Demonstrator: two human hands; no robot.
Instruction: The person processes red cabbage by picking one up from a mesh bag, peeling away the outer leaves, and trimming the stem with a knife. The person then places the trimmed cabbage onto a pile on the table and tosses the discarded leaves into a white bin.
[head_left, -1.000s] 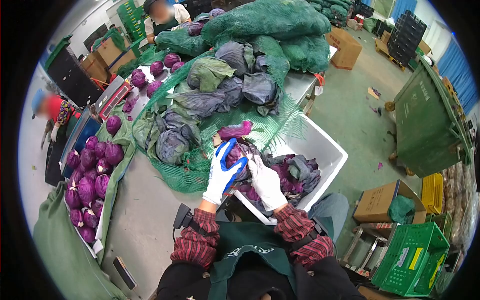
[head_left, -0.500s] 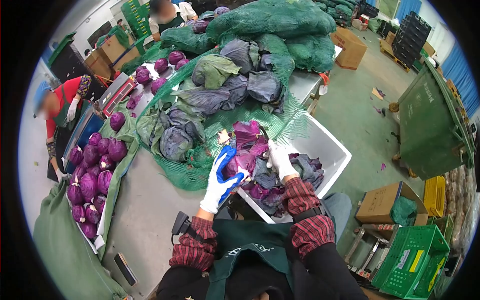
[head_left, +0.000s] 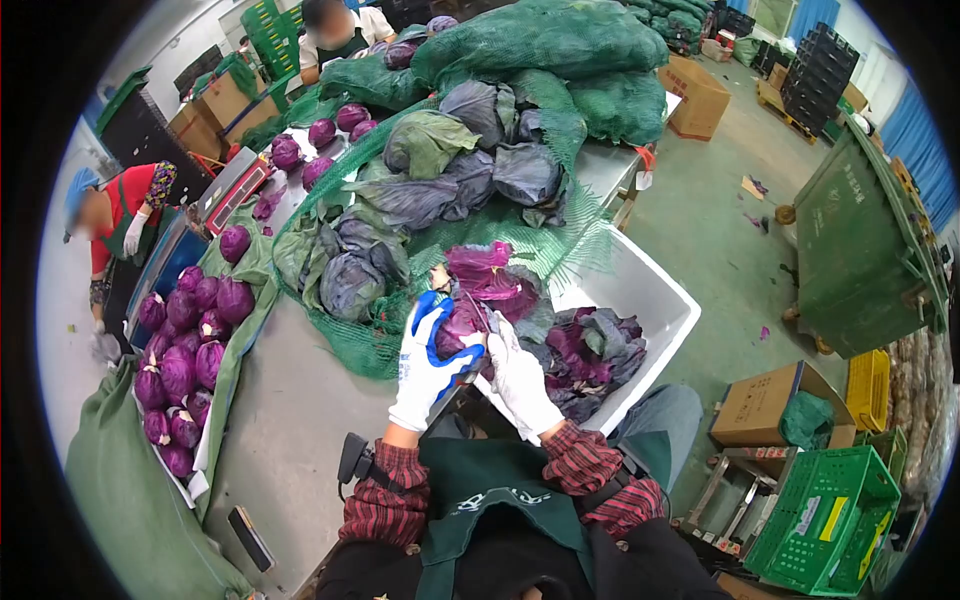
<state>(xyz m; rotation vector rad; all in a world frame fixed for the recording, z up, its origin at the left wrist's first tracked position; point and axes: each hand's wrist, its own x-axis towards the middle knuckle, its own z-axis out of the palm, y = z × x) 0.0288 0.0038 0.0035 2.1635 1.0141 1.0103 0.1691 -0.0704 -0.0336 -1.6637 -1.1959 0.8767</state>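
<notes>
My left hand [head_left: 428,365], in a white glove with blue palm and fingers, is wrapped round a purple cabbage [head_left: 460,328] above the table's edge. Loosened purple leaves [head_left: 495,278] spread out just beyond it. My right hand [head_left: 520,382], in a white glove, is closed against the cabbage's right side. A thin, dark, knife-like tool [head_left: 484,315] sticks out from its fingers; most of it is hidden. Below and to the right, a white bin [head_left: 655,362] holds stripped outer leaves [head_left: 598,345].
Untrimmed cabbages [head_left: 430,190] lie in an opened green net [head_left: 360,345] ahead. Trimmed purple cabbages [head_left: 180,350] are heaped at left. A co-worker in red [head_left: 130,205] stands beyond them; another person [head_left: 345,40] is at the back. A green wheeled bin [head_left: 865,250] stands right.
My right hand has moved left and down from the leaves over the bin to the cabbage. The purple leaves now spread further open. My left hand has shifted slightly left.
</notes>
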